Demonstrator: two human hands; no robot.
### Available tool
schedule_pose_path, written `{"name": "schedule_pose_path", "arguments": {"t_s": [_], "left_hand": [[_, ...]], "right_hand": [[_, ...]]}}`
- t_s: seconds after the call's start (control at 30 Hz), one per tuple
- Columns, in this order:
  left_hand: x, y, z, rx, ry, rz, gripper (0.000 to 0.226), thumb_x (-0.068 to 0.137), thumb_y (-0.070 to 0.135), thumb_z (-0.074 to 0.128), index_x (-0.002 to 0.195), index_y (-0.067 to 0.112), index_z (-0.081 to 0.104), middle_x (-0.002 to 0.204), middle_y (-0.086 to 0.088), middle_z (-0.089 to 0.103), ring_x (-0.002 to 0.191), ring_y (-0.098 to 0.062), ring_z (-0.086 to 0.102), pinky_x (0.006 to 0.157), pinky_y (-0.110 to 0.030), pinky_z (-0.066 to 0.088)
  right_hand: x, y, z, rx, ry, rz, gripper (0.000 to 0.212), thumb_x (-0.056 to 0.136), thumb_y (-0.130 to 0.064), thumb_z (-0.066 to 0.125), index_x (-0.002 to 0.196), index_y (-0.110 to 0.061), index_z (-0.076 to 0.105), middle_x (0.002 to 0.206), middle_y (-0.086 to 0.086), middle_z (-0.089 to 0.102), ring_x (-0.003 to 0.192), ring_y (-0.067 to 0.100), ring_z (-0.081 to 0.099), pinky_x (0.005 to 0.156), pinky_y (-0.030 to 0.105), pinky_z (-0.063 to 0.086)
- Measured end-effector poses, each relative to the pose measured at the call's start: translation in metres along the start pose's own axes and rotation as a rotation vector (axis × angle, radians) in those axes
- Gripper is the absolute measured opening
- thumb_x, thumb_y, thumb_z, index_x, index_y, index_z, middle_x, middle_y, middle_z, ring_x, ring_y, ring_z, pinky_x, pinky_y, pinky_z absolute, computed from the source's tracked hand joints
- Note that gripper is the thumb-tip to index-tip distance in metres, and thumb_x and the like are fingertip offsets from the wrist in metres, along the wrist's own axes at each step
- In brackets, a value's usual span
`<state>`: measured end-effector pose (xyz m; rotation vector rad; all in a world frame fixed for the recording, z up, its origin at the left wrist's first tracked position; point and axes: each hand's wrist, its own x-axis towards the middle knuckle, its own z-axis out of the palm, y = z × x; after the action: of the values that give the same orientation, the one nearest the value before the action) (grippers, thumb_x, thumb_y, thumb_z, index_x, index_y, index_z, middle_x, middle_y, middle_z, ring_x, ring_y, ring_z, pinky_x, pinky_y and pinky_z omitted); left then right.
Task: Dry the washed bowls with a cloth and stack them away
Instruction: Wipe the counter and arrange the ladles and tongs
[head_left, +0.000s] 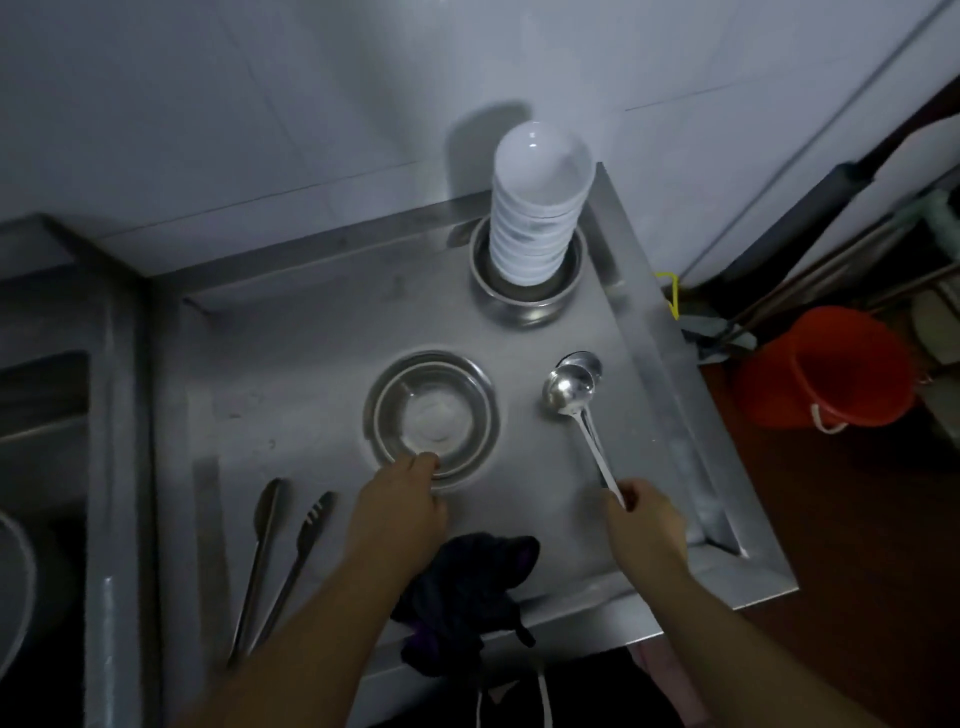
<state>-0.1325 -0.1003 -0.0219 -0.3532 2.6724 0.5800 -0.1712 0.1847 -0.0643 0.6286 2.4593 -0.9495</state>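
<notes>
While we look down on the steel table (311, 332), we count as follows.

Hands: two, both ours, both reaching forward over the table.

Left hand (400, 506): its fingertips rest on the near rim of the steel bowls; the fingers are bent at the rim, but we cannot tell whether the grip closes on it or only touches.

Right hand (647, 512): its grip is pinched round the ends of the spoon handles, and the spoon heads lie on the table further back.

Steel bowls (431, 413): at least two nested, open side up, at the middle of the table; the exact number we cannot tell.

White bowls (540, 208): one tall stack, upside down, several rims showing, too close together for a sure count; it stands in a steel basin.

Steel basin (524, 296): one, at the far right corner of the table, against the tiled wall (208, 104).

Spoons (569, 389): two steel ones, one lying on the other, right of the steel bowls.

Cloth (467, 587): one, dark, crumpled at the near edge of the table between our forearms, part of it hanging over the edge.

Tongs (280, 561): one pair, with two arms, lying left of the left forearm.

Sink (47, 415): one basin, left of the table.

Bucket (826, 369): one, red, on the floor to the right.
</notes>
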Motion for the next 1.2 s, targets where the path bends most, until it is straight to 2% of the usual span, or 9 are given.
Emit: {"name": "schedule_pose_path", "arguments": {"t_s": [0.2, 0.37, 0.53, 0.7, 0.77, 0.87, 0.93, 1.07, 1.2], "left_hand": [[-0.002, 0.032, 0.013, 0.053, -0.009, -0.025, 0.037, 0.097, 0.016, 0.057, 0.134, 0.017, 0.061, 0.126, -0.007, 0.066, 0.111, -0.029, 0.062, 0.093, -0.042, 0.051], [-0.013, 0.038, 0.02, 0.073, -0.025, -0.06, 0.039, 0.098, 0.018, 0.056, 0.137, 0.02, 0.06, 0.128, -0.004, 0.066, 0.114, -0.025, 0.061, 0.095, -0.038, 0.05], [-0.026, 0.028, 0.022, 0.078, -0.024, -0.102, 0.042, 0.097, 0.018, 0.058, 0.139, 0.019, 0.06, 0.127, -0.004, 0.067, 0.113, -0.024, 0.062, 0.094, -0.039, 0.051], [-0.038, 0.013, 0.023, 0.081, -0.034, -0.16, 0.044, 0.098, 0.021, 0.057, 0.142, 0.02, 0.059, 0.126, -0.004, 0.068, 0.112, -0.023, 0.063, 0.094, -0.037, 0.051], [-0.042, 0.005, 0.022, 0.082, -0.045, -0.184, 0.045, 0.099, 0.023, 0.056, 0.144, 0.022, 0.057, 0.128, -0.003, 0.066, 0.115, -0.023, 0.062, 0.096, -0.038, 0.051], [-0.05, -0.01, 0.022, 0.068, -0.051, -0.212, 0.043, 0.1, 0.024, 0.056, 0.144, 0.022, 0.056, 0.128, -0.003, 0.065, 0.115, -0.023, 0.061, 0.098, -0.039, 0.051], [-0.057, -0.022, 0.021, 0.051, -0.046, -0.227, 0.043, 0.1, 0.024, 0.056, 0.143, 0.021, 0.057, 0.128, -0.004, 0.066, 0.115, -0.024, 0.062, 0.098, -0.041, 0.052], [-0.069, -0.057, 0.014, 0.021, -0.039, -0.271, 0.044, 0.101, 0.022, 0.057, 0.144, 0.019, 0.057, 0.13, -0.005, 0.066, 0.116, -0.024, 0.063, 0.094, -0.038, 0.053], [-0.08, -0.105, 0.008, -0.024, -0.056, -0.36, 0.043, 0.102, 0.022, 0.057, 0.144, 0.016, 0.057, 0.134, -0.008, 0.064, 0.118, -0.027, 0.062, 0.096, -0.039, 0.053]], "right_hand": [[0.026, 0.015, -0.005, -0.038, -0.006, 0.002, 0.015, 0.104, -0.034, 0.059, 0.094, -0.025, 0.066, 0.077, -0.012, 0.063, 0.07, 0.003, 0.056, 0.054, 0.022, 0.034], [0.037, 0.014, 0.002, -0.03, -0.021, 0.002, 0.013, 0.103, -0.032, 0.059, 0.095, -0.024, 0.065, 0.079, -0.008, 0.063, 0.067, 0.006, 0.055, 0.053, 0.022, 0.03], [0.044, 0.012, 0.005, 0.039, -0.026, -0.042, 0.004, 0.102, -0.03, 0.062, 0.102, -0.027, 0.061, 0.089, -0.004, 0.066, 0.073, 0.009, 0.057, 0.056, 0.022, 0.037], [0.052, 0.014, 0.007, -0.059, -0.036, -0.094, 0.008, 0.098, -0.028, 0.066, 0.098, -0.021, 0.064, 0.09, 0.003, 0.067, 0.077, 0.025, 0.065, 0.069, 0.039, 0.057], [0.053, 0.013, 0.008, -0.098, -0.041, -0.11, 0.007, 0.096, -0.027, 0.068, 0.094, -0.021, 0.065, 0.088, 0.005, 0.069, 0.076, 0.024, 0.066, 0.074, 0.041, 0.058], [0.052, 0.011, 0.011, -0.108, -0.029, -0.093, 0.006, 0.096, -0.024, 0.07, 0.094, -0.021, 0.065, 0.092, 0.008, 0.071, 0.078, 0.026, 0.064, 0.073, 0.036, 0.052], [0.048, 0.008, 0.012, -0.132, -0.043, -0.086, 0.008, 0.096, -0.024, 0.069, 0.098, -0.018, 0.064, 0.098, 0.011, 0.069, 0.083, 0.03, 0.064, 0.075, 0.037, 0.051], [0.026, -0.008, 0.019, -0.238, 0.001, -0.135, 0.023, 0.095, -0.022, 0.067, 0.114, -0.011, 0.061, 0.118, 0.017, 0.059, 0.107, 0.04, 0.056, 0.093, 0.048, 0.049], [-0.013, -0.036, 0.052, -0.29, -0.045, -0.263, 0.029, 0.094, -0.017, 0.065, 0.122, -0.009, 0.063, 0.122, 0.018, 0.059, 0.115, 0.041, 0.054, 0.098, 0.051, 0.048]]}}
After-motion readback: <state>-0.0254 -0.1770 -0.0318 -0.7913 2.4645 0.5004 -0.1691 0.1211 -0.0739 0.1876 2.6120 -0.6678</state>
